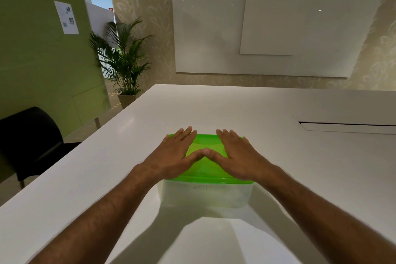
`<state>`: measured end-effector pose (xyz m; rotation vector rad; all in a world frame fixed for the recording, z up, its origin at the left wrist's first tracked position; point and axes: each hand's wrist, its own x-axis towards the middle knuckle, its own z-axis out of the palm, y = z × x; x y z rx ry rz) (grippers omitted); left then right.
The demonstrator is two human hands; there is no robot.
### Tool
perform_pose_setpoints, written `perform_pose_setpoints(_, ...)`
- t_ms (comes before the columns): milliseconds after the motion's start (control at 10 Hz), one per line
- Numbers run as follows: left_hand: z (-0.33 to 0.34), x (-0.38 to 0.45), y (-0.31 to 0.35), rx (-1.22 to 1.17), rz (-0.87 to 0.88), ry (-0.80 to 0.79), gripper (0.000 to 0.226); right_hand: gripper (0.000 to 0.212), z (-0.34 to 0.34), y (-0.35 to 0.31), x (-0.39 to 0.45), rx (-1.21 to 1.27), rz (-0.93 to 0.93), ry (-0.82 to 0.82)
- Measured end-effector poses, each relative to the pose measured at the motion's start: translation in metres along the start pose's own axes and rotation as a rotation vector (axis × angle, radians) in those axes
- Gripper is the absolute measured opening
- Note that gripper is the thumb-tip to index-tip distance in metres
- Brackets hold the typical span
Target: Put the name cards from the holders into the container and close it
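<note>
1. The lid (211, 174) is translucent green plastic, smooth and glossy.
2. The container (205, 196) below it is clear, slightly cloudy plastic (faint writing shows through its wall).
3. The desk (267, 109) is white, smooth, with a soft satin sheen.
4. The wall board (205, 34) is glossy white, mirroring ceiling lights.
5. The chair (27, 135) looks matt black.

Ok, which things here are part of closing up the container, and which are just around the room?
Part of the job:
green lid
clear container
left hand, flat on the lid
right hand, flat on the lid

Just around:
white table
black chair
potted palm
whiteboard
sheet of paper on the green wall
</note>
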<state>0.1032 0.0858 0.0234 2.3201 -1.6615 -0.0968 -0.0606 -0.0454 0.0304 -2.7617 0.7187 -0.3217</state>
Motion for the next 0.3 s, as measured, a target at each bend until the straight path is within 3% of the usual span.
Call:
perform_pose_setpoints(200,-0.009,0.018,0.017,-0.054,0.042,0.262,0.08,0.063,-0.048,-0.005,-0.017,0.507,-0.081,0.458)
perform_pose_setpoints(300,-0.023,0.042,0.03,0.072,0.059,0.409,0.081,0.027,-0.095,-0.012,-0.038,0.813,-0.329,0.811)
